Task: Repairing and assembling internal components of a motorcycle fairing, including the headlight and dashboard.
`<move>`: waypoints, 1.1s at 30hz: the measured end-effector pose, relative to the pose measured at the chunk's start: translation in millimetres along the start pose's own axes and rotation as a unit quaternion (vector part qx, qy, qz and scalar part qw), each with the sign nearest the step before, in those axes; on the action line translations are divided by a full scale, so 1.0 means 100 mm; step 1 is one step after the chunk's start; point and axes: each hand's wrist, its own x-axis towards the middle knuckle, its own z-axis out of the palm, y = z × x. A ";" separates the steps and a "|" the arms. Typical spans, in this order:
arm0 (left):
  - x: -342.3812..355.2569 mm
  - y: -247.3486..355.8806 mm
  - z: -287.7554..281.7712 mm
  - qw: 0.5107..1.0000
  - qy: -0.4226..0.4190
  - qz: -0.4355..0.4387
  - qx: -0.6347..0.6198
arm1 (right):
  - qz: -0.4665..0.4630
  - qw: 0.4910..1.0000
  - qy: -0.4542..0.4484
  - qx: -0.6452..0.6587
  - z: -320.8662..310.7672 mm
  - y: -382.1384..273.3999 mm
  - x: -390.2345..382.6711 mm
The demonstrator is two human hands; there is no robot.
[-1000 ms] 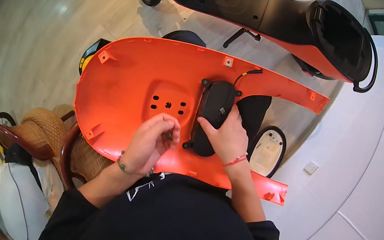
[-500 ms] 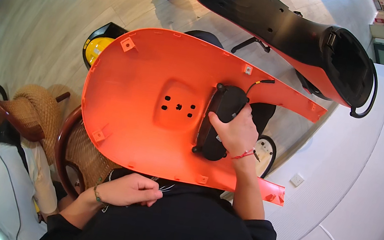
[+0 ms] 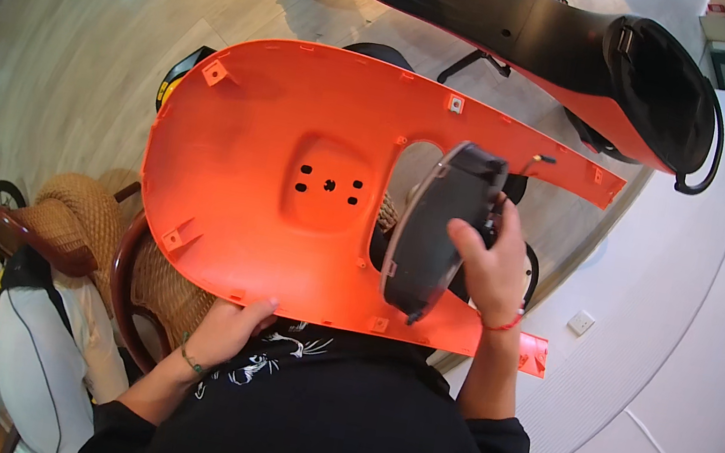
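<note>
A large orange plastic shell (image 3: pixel 235 131) lies across in front of me, its hollow inner side up, with clip tabs along the rim and several black holes in a raised middle. My left hand (image 3: pixel 229 331) grips its near edge, thumb on top and the other fingers hidden beneath. Above the shell's oval opening, my right hand (image 3: pixel 491 264) holds a black lamp-like unit (image 3: pixel 440 225) by its right side. The unit is tilted, showing a smooth dark face with a clear rim. A short cable end (image 3: pixel 539 160) shows beyond it.
Beyond the shell stands a black and orange scooter (image 3: pixel 481 18). To the left are a wicker chair (image 3: pixel 168 286) and a woven seat with a wooden rail (image 3: pixel 80 215). A pale garment (image 3: pixel 31 345) hangs at lower left. A white wall with a socket (image 3: pixel 581 323) borders the right.
The lamp-like unit has come up off the shell's opening and turned over in my right hand, uncovering part of the hole. My left hand has moved from my lap onto the shell's edge.
</note>
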 end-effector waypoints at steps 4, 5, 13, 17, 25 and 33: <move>0.05 0.09 0.15 0.997 0.071 0.031 0.005 | 0.070 0.978 -0.007 0.199 -0.43 0.09 -0.11; 0.08 0.04 0.11 0.997 0.072 0.026 -0.006 | 0.071 0.969 -0.010 0.235 -0.52 0.10 -0.16; 0.21 0.11 0.02 0.991 0.074 0.077 -0.083 | 0.127 0.866 0.107 0.471 -0.91 0.18 -0.59; 0.32 0.26 -0.02 0.990 -0.037 0.119 -0.070 | 0.120 0.826 0.154 0.529 -0.98 0.15 -0.75; 0.30 0.26 -0.22 0.998 -0.020 0.045 -0.042 | 0.070 0.868 0.120 0.477 -1.02 0.24 -0.75; 0.05 0.11 -0.47 0.996 -0.020 0.004 -0.088 | 0.047 0.901 0.050 0.427 -1.14 0.39 -0.72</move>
